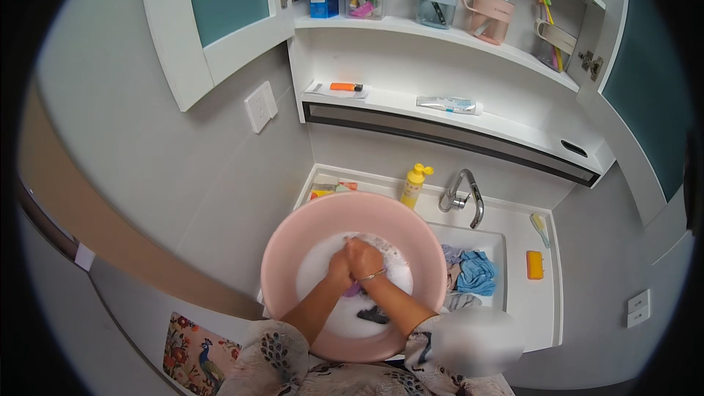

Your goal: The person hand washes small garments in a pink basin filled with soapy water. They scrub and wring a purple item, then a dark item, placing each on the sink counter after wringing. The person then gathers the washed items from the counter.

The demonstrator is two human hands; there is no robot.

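A large pink basin point(282, 249) of white, sudsy water stands in front of me. Over the suds my left hand point(339, 267) and my right hand point(364, 258) are pressed together, both closed. A bit of purple cloth point(353, 290) shows below them, apparently gripped between the two; most of it is hidden by my hands. On my right wrist sits a thin bracelet point(372, 275). Dark grey cloth point(374, 314) floats in the suds nearer to me, under my right forearm.
Right of the basin, blue cloth point(477, 273) and other garments lie in the sink point(501, 249). Behind stand a yellow bottle point(413, 185) and a chrome faucet point(467, 198). An orange soap bar point(534, 265) and a brush point(540, 230) rest at right. Above hangs an open cabinet point(411, 26).
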